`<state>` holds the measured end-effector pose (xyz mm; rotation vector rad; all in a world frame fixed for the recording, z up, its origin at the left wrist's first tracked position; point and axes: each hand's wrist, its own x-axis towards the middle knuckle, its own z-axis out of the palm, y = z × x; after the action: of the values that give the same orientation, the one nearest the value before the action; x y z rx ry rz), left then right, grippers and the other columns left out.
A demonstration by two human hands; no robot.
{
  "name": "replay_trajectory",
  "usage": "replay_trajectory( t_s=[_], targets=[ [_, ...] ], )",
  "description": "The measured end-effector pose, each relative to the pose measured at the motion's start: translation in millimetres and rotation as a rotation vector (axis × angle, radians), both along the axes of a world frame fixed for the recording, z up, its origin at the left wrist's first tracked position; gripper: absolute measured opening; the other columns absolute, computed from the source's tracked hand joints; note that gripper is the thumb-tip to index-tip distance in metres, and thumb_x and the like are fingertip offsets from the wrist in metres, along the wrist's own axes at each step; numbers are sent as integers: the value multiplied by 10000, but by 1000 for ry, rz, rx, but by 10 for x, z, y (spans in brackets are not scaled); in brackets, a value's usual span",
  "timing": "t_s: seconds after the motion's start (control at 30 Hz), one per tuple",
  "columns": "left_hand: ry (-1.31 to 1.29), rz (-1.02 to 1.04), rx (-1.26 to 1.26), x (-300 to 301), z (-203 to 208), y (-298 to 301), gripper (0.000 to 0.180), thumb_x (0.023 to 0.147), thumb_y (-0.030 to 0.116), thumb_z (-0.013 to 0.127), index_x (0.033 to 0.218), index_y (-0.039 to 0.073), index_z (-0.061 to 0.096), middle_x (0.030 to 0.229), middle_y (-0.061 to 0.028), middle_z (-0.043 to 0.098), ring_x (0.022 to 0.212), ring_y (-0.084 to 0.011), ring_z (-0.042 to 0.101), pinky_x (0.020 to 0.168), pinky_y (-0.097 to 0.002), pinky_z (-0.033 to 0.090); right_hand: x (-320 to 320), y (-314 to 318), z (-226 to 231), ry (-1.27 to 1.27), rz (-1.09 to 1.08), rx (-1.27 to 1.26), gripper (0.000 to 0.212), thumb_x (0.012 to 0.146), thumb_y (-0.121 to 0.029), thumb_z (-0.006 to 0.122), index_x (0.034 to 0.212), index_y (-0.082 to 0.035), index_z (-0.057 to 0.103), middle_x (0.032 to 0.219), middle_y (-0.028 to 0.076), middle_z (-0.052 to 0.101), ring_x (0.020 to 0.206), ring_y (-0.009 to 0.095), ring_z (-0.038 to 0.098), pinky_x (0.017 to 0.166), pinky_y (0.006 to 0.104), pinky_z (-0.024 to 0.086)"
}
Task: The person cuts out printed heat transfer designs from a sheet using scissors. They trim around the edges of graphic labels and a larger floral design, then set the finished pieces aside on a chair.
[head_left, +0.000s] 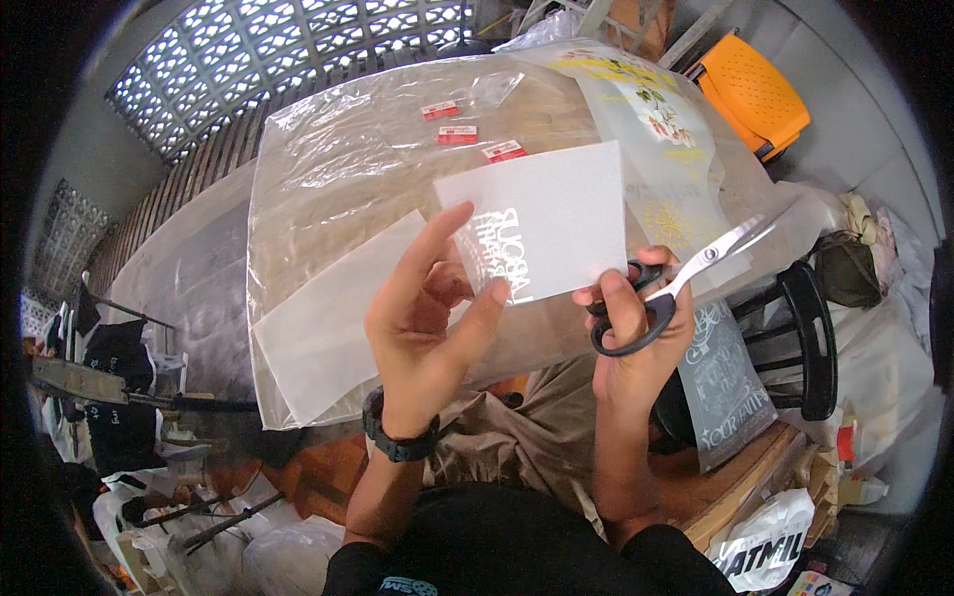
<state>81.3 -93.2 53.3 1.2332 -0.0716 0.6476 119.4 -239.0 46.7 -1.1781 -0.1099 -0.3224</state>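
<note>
A white rectangular sheet with shiny white lettering near its left edge is held up over the table. My left hand grips its lower left side, with the thumb in front by the lettering and the index finger stretched along the left edge. In my right hand is a pair of scissors with black handles, its metal blades pointing up and right. The fingertips of that hand also reach the sheet's lower right corner. Beneath, a blank translucent sheet lies aslant on the table.
Clear plastic covers the table. Several small red-and-white labels lie beyond the held sheet. Printed translucent film spreads across the far right. An orange chair and a black chair stand at the right; plastic bags lie lower right.
</note>
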Motion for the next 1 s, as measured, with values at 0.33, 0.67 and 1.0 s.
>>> replay_trajectory(
  t_s=[0.33, 0.67, 1.0],
  targets=[
    [-84, 248, 396, 71, 83, 337, 352, 868, -68, 714, 1216, -20, 693, 1118, -83, 680, 844, -80, 546, 724, -201, 443, -653, -402, -623, -68, 562, -242, 764, 789, -514, 826, 1248, 47, 585, 718, 77, 641, 652, 138, 630, 596, 260, 486],
    [-68, 117, 280, 64, 93, 216, 478, 823, -88, 744, 1288, -28, 648, 1235, -81, 624, 886, -59, 531, 738, -190, 469, -494, -63, -309, -218, 525, -609, 443, 873, -208, 753, 1195, 59, 608, 683, 21, 627, 620, 74, 571, 608, 224, 439],
    [-13, 136, 282, 26, 76, 205, 506, 799, -82, 768, 1287, -3, 659, 1222, -77, 628, 798, -50, 487, 704, -182, 468, -517, 6, -322, -158, 455, -613, 361, 804, -82, 803, 1111, 7, 638, 669, 68, 659, 604, 108, 656, 597, 257, 513]
  ],
)
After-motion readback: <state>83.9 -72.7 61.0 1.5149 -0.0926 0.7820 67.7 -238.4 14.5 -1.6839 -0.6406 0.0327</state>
